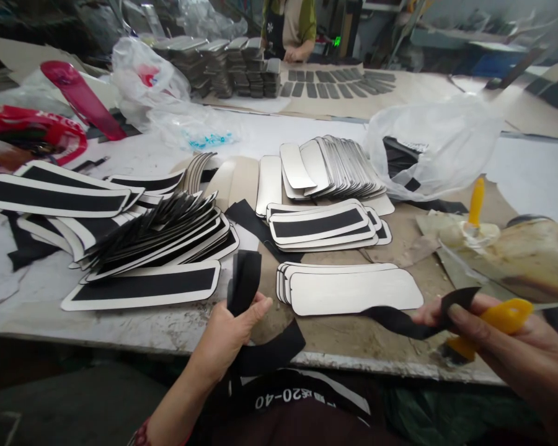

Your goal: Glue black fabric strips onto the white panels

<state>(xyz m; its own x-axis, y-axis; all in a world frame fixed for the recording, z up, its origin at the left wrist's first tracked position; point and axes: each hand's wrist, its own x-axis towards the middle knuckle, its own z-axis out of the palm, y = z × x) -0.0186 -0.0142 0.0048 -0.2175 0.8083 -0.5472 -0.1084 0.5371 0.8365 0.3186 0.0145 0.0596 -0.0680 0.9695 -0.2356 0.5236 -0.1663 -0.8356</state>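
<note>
My left hand is closed round a folded bundle of black strips near the table's front edge. On the right, my right hand holds a yellow-handled brush and pinches one end of a black strip. That strip's other end touches a small stack of white panels lying between my hands. Behind them are white panels with black centres. Another black strip lies beside my left hand, at the front edge.
A large pile of black-centred panels spreads at the left. White panels are fanned out at the back. Another yellow-handled brush stands in a glue-smeared container at right. A person is across the table, near grey stacks.
</note>
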